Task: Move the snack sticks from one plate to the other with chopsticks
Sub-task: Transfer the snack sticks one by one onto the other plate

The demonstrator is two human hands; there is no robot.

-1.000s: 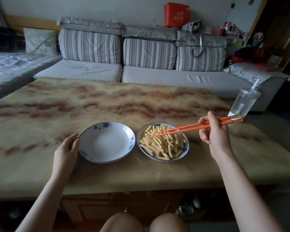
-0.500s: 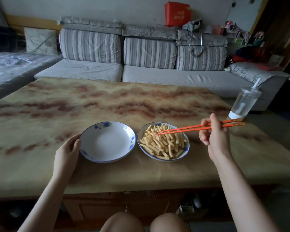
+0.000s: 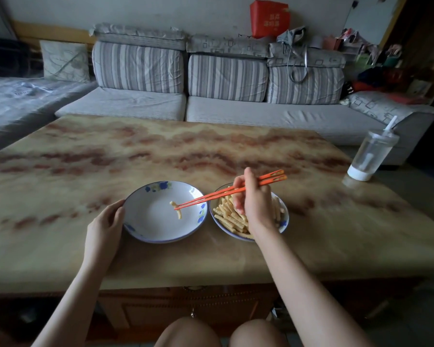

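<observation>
Grips the orange chopsticks [image 3: 226, 192] in the curled fingers of the right hand [image 3: 254, 209] above the heaped plate [image 3: 285, 217], pinches one snack stick [image 3: 178, 212] between their tips over the white plate [image 3: 145, 230], and holds its rim in the left hand's [image 3: 105, 226] curved fingers.

We see two plates side by side on the marbled table [image 3: 161, 151]. Our right hand [image 3: 254, 206] hovers over the right plate [image 3: 285, 217], which is heaped with snack sticks [image 3: 229, 217]. It grips orange chopsticks [image 3: 226, 192] whose tips reach toward nine o'clock, over the left plate [image 3: 156, 227]. A lone stick [image 3: 178, 211] sits at those tips; we cannot tell whether it touches the plate. Our left hand [image 3: 105, 226] holds that plate's rim at nine o'clock. A lidded cup [image 3: 371, 156] stands well apart at two o'clock.
</observation>
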